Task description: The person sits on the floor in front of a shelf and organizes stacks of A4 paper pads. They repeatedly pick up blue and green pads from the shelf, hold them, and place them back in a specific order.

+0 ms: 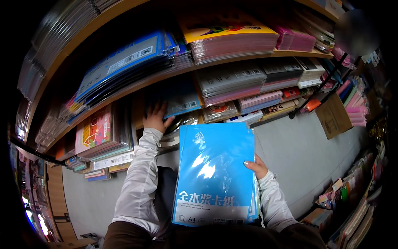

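Note:
My right hand (258,167) grips the right edge of a blue plastic-wrapped pack of card paper (215,162), thumb on its front and fingers behind. More sheets or packs show along that edge, beneath the front one. The pack is held upright before my body. My left hand (155,118) reaches to the lower shelf, fingers spread, and touches the left end of a dark blue paper pack (178,101) lying there. What lies under those fingers is partly in shadow.
Above are stacked blue packs (120,62) and a yellow-topped stack (228,33) on the upper shelf board (166,77). Grey A4-size packs (230,79) lie right of my left hand. A cardboard box (333,116) stands on the grey floor (298,153); more goods line the right.

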A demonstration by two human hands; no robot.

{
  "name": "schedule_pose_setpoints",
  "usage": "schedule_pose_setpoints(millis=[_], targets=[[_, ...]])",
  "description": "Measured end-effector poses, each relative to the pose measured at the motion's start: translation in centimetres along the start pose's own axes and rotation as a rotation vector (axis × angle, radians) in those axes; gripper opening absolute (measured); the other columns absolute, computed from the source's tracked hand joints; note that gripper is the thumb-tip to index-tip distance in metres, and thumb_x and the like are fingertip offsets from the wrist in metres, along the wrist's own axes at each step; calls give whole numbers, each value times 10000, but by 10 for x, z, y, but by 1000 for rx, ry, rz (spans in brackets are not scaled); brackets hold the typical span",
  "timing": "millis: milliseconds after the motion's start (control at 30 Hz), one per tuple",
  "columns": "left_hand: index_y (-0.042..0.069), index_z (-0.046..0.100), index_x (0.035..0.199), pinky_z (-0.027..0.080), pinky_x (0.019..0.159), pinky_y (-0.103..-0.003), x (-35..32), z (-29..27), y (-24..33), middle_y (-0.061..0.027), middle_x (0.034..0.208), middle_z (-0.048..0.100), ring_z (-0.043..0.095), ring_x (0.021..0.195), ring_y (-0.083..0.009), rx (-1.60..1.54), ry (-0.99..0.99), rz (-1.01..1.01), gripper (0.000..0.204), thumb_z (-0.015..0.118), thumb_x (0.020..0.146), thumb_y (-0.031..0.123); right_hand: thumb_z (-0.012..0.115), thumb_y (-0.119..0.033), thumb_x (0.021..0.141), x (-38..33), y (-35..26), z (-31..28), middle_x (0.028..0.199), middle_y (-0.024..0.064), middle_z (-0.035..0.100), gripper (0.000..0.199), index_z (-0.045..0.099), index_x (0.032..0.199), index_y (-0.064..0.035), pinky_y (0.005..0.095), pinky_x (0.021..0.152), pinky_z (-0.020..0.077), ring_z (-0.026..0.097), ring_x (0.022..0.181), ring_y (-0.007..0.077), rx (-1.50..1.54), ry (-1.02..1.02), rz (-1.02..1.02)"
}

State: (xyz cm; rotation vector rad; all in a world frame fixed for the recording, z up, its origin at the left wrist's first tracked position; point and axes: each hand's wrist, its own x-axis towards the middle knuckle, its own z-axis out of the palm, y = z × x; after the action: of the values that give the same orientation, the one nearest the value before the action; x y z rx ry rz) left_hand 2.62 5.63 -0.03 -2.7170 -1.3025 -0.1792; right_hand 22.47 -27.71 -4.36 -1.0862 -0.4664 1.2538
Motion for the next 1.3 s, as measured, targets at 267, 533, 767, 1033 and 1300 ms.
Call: schedule_pose_setpoints(millis=[267, 533, 767, 1033, 1300], targets=[[102, 380, 1255, 252, 969, -463, -51, -10, 0, -174, 1323, 301, 266, 1220, -367, -415, 280, 127, 547, 562, 778, 300, 603, -170, 735, 3, 5, 1, 1058, 104, 523, 573, 361, 1221, 14, 281, 811, 415, 515, 924, 165, -5, -10, -5], [-4, 405, 1193, 453, 655, -226, -223, -56, 31, -108, 985, 557, 553, 771, -101, -1486, -465, -123, 562, 669, 705, 86, 605, -196, 744, -5, -3, 6, 1065, 116, 521, 565, 363, 1206, 22, 291, 798, 433, 525, 920, 177, 5, -5, 22], [-1, 531, 888, 438, 549, -253, -265, -67, 44, -86, 751, 557, 545, 616, -140, -1172, -296, -169, 391, 758, 616, 166, 616, -249, 753, -1, 0, 11, 1056, 111, 526, 565, 377, 1191, 16, 291, 797, 436, 524, 920, 173, -16, -29, -17], [11, 532, 894, 425, 585, -274, -258, -83, 44, -112, 748, 521, 534, 655, -197, -1003, -52, -126, 282, 685, 678, 108, 645, -265, 749, 2, 15, 0, 1045, 89, 531, 553, 398, 1165, 2, 285, 789, 438, 524, 899, 156, -38, -56, -78], [-19, 406, 1050, 382, 802, -235, -265, -50, 5, -83, 950, 537, 513, 888, -124, -1444, 50, -251, 277, 504, 791, -19, 631, -197, 742, -3, 6, 6, 987, 96, 554, 493, 413, 1134, 7, 283, 720, 475, 558, 829, 159, -83, 1, -38]])
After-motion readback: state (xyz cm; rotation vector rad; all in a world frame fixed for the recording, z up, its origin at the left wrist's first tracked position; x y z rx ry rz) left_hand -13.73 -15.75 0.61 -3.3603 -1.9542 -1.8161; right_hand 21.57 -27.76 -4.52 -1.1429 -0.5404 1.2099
